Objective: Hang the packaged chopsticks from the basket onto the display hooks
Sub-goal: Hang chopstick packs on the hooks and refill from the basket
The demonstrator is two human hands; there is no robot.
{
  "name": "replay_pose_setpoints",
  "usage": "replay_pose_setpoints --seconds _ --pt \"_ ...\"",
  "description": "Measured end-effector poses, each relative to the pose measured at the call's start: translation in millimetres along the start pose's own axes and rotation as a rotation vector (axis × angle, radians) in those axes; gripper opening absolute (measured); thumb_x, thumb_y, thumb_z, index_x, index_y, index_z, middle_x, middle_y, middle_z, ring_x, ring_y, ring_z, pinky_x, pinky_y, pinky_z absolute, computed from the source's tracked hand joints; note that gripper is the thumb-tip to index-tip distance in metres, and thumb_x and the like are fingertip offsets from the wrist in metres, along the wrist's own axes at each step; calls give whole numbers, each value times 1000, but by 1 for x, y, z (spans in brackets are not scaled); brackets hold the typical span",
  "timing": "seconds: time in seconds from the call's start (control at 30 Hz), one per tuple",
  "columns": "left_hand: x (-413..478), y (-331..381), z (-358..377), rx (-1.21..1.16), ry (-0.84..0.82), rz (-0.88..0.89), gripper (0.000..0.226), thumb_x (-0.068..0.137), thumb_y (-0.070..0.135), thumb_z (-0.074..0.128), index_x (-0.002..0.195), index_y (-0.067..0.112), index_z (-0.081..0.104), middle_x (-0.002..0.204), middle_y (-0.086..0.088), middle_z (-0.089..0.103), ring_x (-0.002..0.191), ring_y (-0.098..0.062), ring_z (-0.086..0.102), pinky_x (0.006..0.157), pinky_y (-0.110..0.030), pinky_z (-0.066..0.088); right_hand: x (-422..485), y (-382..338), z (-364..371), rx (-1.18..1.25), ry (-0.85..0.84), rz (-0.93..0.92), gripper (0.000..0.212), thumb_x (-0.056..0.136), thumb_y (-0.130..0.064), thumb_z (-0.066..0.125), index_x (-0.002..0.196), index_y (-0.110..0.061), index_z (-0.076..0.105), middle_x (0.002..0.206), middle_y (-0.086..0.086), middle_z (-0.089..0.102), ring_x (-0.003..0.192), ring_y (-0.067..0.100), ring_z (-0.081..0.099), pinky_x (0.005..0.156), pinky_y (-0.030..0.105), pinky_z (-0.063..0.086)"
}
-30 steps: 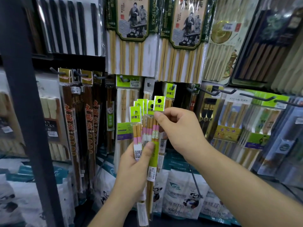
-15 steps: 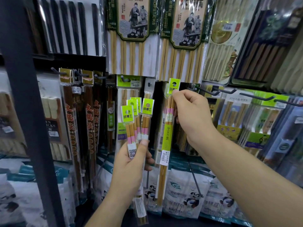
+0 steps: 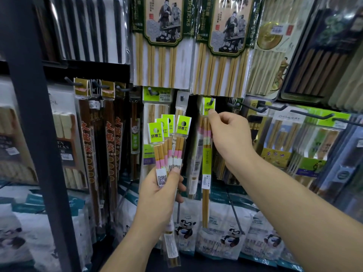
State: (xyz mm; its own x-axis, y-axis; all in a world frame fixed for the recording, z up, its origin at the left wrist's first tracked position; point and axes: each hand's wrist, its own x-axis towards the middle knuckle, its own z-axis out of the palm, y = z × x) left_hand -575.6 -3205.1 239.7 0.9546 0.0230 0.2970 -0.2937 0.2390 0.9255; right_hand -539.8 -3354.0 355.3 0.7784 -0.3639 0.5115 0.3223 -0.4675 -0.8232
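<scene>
While left hand [image 3: 159, 195] clutches four packs [image 3: 167, 142], right hand [image 3: 229, 138] pinches a hooked pack [image 3: 206, 163] beneath bamboo sets [image 3: 222, 71].

Left hand [image 3: 159, 195] covers the held packs' [image 3: 157, 134] middles; right hand [image 3: 229, 138] partly hides the hung pack's [image 3: 205, 163] header.

The left forearm [image 3: 125, 246] rises from the 6 o'clock edge, leaning toward 1 o'clock. The left hand [image 3: 160, 195] shows its back, thumb pressed on the front and fingers [image 3: 181, 193] wrapped behind a fanned bundle of packs [image 3: 169, 138], held upright. The right forearm [image 3: 294, 203] enters from 4 o'clock and reaches toward 10 o'clock. The right hand [image 3: 229, 138] is bent at the wrist, knuckles up, thumb and forefinger pinching the top of a single pack [image 3: 205, 163], the other fingers loosely curled. The hands are apart, the right at 2 o'clock of the left.
</scene>
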Motion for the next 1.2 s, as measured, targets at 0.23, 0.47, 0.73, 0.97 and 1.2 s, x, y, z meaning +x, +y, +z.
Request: replay_pose_setpoints --seconds 0.23,0.47,0.73,0.97,1.2 --pt "-1 2 5 -23 -26 12 13 102 24 59 99 18 70 67 -2 69 60 -16 67 56 -25 57 -17 8 -1 11 -4 29 38 99 -45 58 83 -11 64 67 2 60 58 6 57 59 24 45" --pt "-4 4 11 -73 -32 26 17 101 24 60 96 27 77 79 -14 74 73 -26 73 63 -35 63 -45 -3 3 50 -246 -144 22 101 -23 59 81 -23 68 79 5 65 71 22 59 67 31 51" --pt "-1 2 10 -168 -41 -24 19 102 20 58 108 16 76 94 4 81 88 -13 77 67 -19 59 -20 -17 -11 165 -58 -158 22 99 -16 58 78 -13 66 77 18 61 63 16 54 60 33 50" --pt "3 -8 6 -149 -14 -45 19 102 21 60 104 24 79 71 -1 68 69 -15 69 60 -26 59 -8 -14 -7 131 8 -112 33 101 -28 56 82 -3 63 83 25 63 75 40 58 70 46 54" --pt "4 -8 1 -61 -61 2 23 97 38 59 115 32 73 67 3 59 61 -10 57 56 -22 50 -7 -7 -6 104 23 -68 37 102 -31 57 82 1 61 76 20 64 61 20 68 64 35 54"
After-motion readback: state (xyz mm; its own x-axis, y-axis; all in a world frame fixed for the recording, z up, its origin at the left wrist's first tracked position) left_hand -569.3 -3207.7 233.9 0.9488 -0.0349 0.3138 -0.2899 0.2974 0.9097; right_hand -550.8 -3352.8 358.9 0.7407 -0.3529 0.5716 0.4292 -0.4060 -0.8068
